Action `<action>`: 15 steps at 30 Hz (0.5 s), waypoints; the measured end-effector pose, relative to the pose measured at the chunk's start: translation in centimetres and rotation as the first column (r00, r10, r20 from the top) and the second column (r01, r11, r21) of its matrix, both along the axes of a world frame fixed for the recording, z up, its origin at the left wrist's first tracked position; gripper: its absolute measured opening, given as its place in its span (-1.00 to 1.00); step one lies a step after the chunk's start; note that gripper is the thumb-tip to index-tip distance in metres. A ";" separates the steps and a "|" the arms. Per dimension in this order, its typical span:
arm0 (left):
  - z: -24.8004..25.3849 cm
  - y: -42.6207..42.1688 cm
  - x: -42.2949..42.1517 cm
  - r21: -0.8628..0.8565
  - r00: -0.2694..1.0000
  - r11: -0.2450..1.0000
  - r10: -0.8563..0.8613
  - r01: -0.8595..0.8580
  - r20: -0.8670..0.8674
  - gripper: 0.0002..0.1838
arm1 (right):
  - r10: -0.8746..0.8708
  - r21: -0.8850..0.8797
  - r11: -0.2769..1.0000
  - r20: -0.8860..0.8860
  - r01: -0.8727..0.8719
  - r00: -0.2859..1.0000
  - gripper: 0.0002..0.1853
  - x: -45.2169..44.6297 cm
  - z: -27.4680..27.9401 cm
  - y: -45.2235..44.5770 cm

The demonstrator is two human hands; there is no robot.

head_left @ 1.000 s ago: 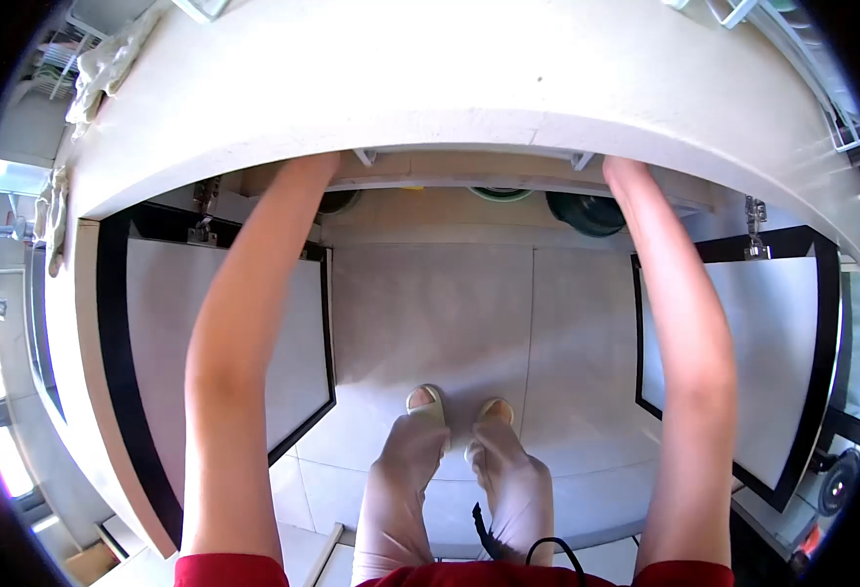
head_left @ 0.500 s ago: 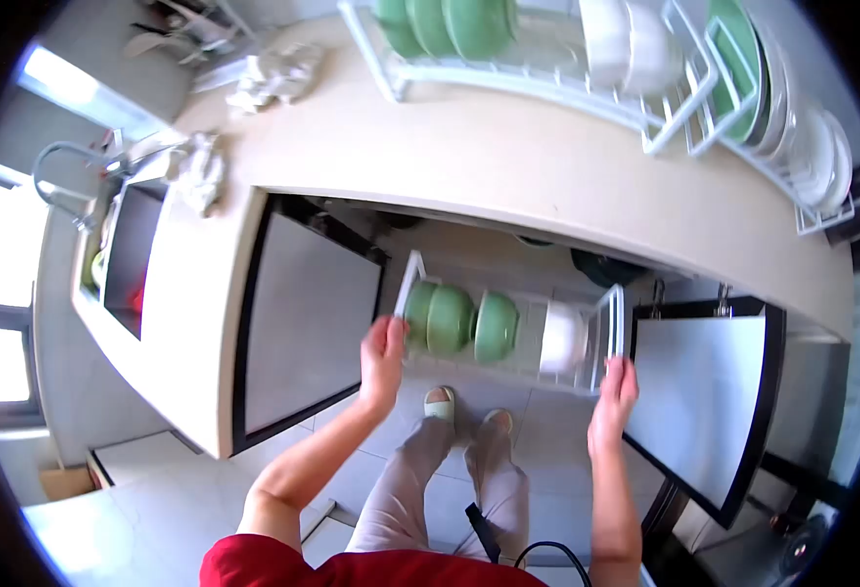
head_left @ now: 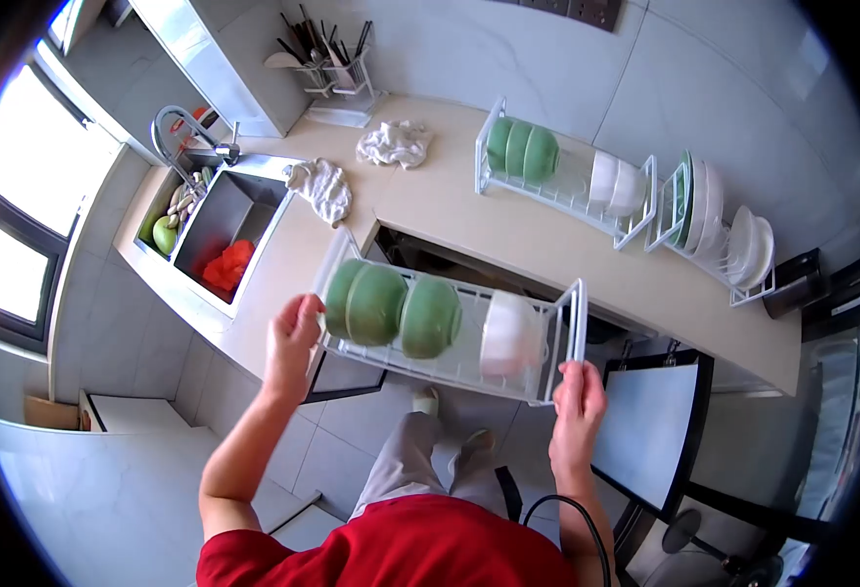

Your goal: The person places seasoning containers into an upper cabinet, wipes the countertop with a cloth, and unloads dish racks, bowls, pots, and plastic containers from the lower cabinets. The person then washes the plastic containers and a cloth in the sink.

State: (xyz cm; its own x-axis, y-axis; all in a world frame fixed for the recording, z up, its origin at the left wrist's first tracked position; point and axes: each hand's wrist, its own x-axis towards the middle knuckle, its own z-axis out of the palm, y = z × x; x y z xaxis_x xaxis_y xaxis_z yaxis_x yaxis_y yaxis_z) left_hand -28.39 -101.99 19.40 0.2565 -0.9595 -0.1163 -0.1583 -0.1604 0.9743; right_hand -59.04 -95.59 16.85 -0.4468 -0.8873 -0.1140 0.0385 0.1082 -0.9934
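Held up in front of me is a white wire dish rack [head_left: 574, 318], with my left hand [head_left: 294, 338] closed on its left end and my right hand [head_left: 579, 399] closed on its right end. Several green bowls stand on edge in its left part; the rightmost green bowl [head_left: 431, 317] leans apart from the others. Farther right in the same rack sits a white bowl [head_left: 508, 334]. The rack hangs over the open cabinet and the front edge of the countertop [head_left: 420, 210], partly covering both.
On the counter stand a second rack [head_left: 567, 201] of bowls and a plate rack [head_left: 712, 262]. Two crumpled cloths lie near the sink [head_left: 283, 168], one the nearer cloth [head_left: 322, 190]. An open cabinet door [head_left: 648, 430] juts out at right. A utensil holder [head_left: 347, 78] stands behind.
Both hands have lifted the rack with its bowls up and out of the cabinet opening, to about counter height and slightly left. The view has shifted to show more of the wall.
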 end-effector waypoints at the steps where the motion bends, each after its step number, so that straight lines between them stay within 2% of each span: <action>1: 0.9 -1.1 1.2 -0.035 1.000 0.999 0.008 -0.007 0.029 -0.71 | 0.020 -0.023 1.000 0.020 -0.020 1.000 -0.77 0.9 0.8 -1.2; 4: 2.9 -5.3 5.8 -0.116 0.998 0.993 0.015 -0.007 0.063 -0.71 | 0.093 -0.067 0.994 0.072 -0.088 0.993 -0.77 4.3 3.2 -5.2; 10: 6.0 -14.5 12.2 -0.092 0.998 0.996 0.018 -0.011 0.068 -0.69 | 0.135 -0.120 0.986 0.160 -0.117 0.978 -0.76 11.5 3.6 -14.7; 15: 3.7 -23.2 16.5 -0.129 0.995 0.990 -0.048 0.059 0.088 -0.68 | 0.091 -0.097 0.993 0.190 -0.074 0.977 -0.76 15.6 2.4 -20.8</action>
